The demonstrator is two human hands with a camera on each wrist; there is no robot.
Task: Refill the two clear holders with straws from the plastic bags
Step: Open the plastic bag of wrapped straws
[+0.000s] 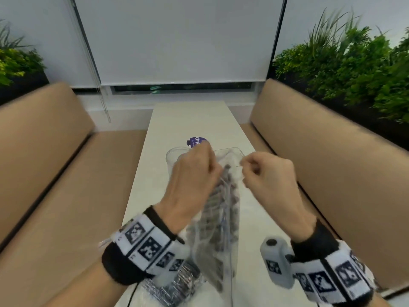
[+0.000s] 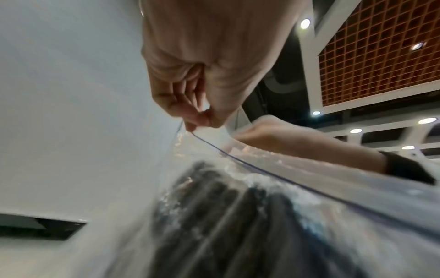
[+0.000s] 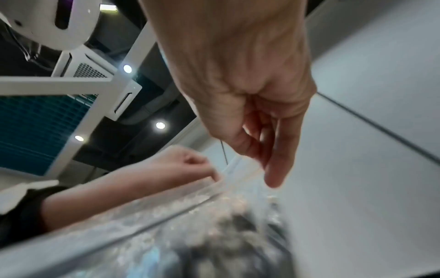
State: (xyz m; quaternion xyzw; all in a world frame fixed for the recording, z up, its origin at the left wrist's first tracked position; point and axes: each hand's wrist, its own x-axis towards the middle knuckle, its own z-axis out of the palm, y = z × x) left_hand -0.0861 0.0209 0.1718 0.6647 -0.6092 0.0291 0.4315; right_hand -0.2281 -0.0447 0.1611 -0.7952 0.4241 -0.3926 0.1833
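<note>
A clear plastic bag full of dark straws hangs upright over the white table. My left hand pinches the left side of the bag's top edge, and my right hand pinches the right side. In the left wrist view the left hand nips the bag's rim between thumb and fingers. The right hand curls over the bag in the right wrist view. Behind the hands stand a round clear holder and a rectangular clear holder, both partly hidden.
A second bag of dark straws lies on the table's near end, under my left wrist. A purple round label sits beyond the holders. Tan bench seats flank the table on both sides, with plants behind them.
</note>
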